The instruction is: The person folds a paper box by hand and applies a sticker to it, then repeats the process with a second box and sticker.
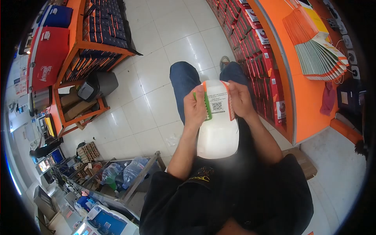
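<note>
Since only hands seem to hold it up, the box [217, 141] is over the legs [183, 78]; the left hand [196, 109] pinches its green edge, the right hand [239, 102] its orange edge, maybe to keep it steady.

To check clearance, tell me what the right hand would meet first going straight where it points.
The right hand would probably meet the white, QR-printed card box it holds; depth beyond is unclear.
</note>
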Demonstrator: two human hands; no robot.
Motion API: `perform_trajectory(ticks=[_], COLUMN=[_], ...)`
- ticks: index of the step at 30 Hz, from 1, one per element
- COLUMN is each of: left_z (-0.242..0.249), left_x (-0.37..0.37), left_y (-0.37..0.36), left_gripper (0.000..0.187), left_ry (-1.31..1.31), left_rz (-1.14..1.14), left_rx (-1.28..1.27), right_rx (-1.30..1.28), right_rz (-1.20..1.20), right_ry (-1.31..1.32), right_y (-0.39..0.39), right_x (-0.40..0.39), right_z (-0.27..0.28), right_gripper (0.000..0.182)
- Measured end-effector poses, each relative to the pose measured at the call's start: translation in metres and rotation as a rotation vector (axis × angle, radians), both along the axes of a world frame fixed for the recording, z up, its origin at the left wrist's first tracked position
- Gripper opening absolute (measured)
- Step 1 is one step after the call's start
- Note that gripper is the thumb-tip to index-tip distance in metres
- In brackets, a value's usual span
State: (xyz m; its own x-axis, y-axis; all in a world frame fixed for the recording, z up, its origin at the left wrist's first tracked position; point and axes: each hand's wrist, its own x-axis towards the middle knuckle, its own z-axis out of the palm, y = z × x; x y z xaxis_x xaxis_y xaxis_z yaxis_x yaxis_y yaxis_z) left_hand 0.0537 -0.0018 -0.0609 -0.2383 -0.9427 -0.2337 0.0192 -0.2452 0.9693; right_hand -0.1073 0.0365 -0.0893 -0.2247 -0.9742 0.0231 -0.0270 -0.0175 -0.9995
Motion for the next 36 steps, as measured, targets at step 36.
perform_trajectory(ticks=[36], left_z=[-0.026], left_x=[-0.003], left_y=[0.027], left_gripper=[0.044], left_ry=[-0.202], left_rz=[-0.050], left_rx=[0.077], right_rx=[0.213], right_rz=[-0.291], right_ry=[-0.066], right_y=[0.016], right_x=[0.028], right_z=[-0.016], right_gripper=[0.041])
